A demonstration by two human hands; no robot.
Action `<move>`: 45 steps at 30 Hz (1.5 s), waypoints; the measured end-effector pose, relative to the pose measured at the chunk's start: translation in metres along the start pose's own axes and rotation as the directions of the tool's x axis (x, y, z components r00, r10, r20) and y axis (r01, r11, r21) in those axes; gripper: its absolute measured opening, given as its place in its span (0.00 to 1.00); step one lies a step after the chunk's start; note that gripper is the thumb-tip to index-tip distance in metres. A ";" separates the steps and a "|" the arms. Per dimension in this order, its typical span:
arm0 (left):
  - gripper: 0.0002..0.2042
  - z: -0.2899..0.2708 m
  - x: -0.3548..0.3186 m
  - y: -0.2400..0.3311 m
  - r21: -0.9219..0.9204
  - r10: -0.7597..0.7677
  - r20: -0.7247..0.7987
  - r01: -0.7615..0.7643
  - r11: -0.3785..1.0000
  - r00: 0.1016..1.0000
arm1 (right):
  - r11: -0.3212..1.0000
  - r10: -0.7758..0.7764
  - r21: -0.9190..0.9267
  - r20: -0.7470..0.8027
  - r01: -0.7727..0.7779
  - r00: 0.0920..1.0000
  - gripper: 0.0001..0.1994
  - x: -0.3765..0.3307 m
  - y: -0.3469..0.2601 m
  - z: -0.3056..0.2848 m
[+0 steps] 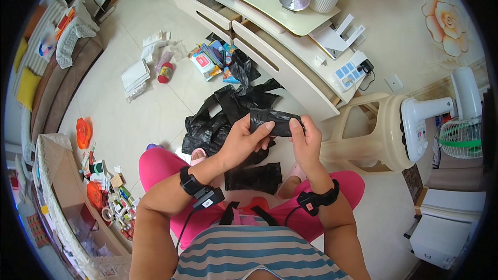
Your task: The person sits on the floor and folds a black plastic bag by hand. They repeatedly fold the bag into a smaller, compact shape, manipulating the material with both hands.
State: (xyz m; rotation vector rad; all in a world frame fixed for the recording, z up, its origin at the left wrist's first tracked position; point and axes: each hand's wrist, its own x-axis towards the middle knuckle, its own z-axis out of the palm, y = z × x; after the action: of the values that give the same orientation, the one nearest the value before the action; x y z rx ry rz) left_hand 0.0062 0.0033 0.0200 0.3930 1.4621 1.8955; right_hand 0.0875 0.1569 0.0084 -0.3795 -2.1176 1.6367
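Between my two hands is a black plastic bag, folded into a narrow strip and held above the floor. My left hand grips its left end, with the thumb on top. At the other end my right hand pinches the bag between thumb and fingers. Below them spreads a heap of crumpled black plastic bags. A flat, folded black bag lies on the floor between my feet.
Pulled-out drawers of a white TV cabinet stand ahead. Wipes packs, a red-lidded jar and white packets lie on the floor. To the right is a beige plastic stool on its side; to the left, scattered small items.
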 end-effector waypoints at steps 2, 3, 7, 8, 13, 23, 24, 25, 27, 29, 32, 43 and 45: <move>0.09 -0.001 0.000 0.003 0.024 -0.004 0.030 0.004 1.000 1.000 | 0.997 -0.047 -0.066 -0.003 0.047 0.999 0.14 -0.001 -0.002 -0.002; 0.09 -0.001 0.000 0.004 0.037 -0.007 0.047 0.006 0.999 0.999 | 0.999 -0.034 -0.005 -0.015 0.034 0.999 0.14 -0.002 -0.004 -0.001; 0.09 0.001 -0.001 0.008 0.137 0.060 0.038 -0.065 0.988 0.997 | 0.984 0.014 0.179 -0.036 -0.008 0.999 0.13 -0.002 -0.011 -0.001; 0.09 0.002 -0.001 0.007 0.158 0.069 0.036 -0.074 0.985 0.997 | 0.978 0.024 0.210 -0.035 -0.016 0.999 0.13 -0.002 -0.013 -0.002; 0.09 0.014 -0.002 0.013 0.129 0.064 0.044 -0.069 0.989 0.997 | 0.998 -0.043 0.045 -0.066 0.046 0.997 0.13 -0.006 -0.013 -0.013; 0.08 0.038 0.010 0.044 0.042 0.103 0.095 -0.108 0.993 0.990 | 0.955 -0.294 -0.092 -0.206 0.281 0.933 0.10 0.010 -0.033 -0.026; 0.08 0.040 0.011 0.047 0.025 0.121 0.085 -0.124 0.992 0.989 | 0.948 -0.317 -0.098 -0.203 0.303 0.926 0.10 0.013 -0.041 -0.027; 0.09 0.043 0.011 0.054 0.020 0.135 0.081 -0.138 0.990 0.987 | 0.940 -0.340 -0.104 -0.200 0.325 0.919 0.09 0.017 -0.049 -0.028; 0.10 0.043 0.014 0.058 -0.021 0.155 0.071 -0.154 0.988 0.985 | 0.915 -0.401 -0.135 -0.188 0.381 0.897 0.09 0.026 -0.060 -0.030; 0.11 0.046 0.017 0.064 -0.078 0.158 0.035 -0.155 0.985 0.987 | 0.876 -0.475 -0.183 -0.167 0.446 0.864 0.08 0.034 -0.065 -0.032; 0.11 0.033 0.025 0.068 -0.003 0.120 0.080 -0.120 0.993 0.990 | 0.896 -0.439 -0.160 -0.174 0.415 0.881 0.09 0.044 -0.066 -0.027; 0.09 0.009 0.053 0.039 0.086 0.114 -0.101 -0.105 0.991 0.988 | 0.983 0.035 0.181 -0.035 -0.028 0.999 0.15 0.068 -0.021 0.002; 0.09 0.009 0.056 0.040 0.083 0.085 -0.105 -0.076 0.994 0.991 | 0.987 0.042 0.159 -0.077 -0.029 0.996 0.16 0.070 -0.019 0.007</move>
State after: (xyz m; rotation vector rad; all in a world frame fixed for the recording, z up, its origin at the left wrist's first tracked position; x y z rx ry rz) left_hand -0.0415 0.0433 0.0510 0.3970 1.6186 1.9532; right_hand 0.0235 0.1786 0.0369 -0.4267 -1.9185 1.7653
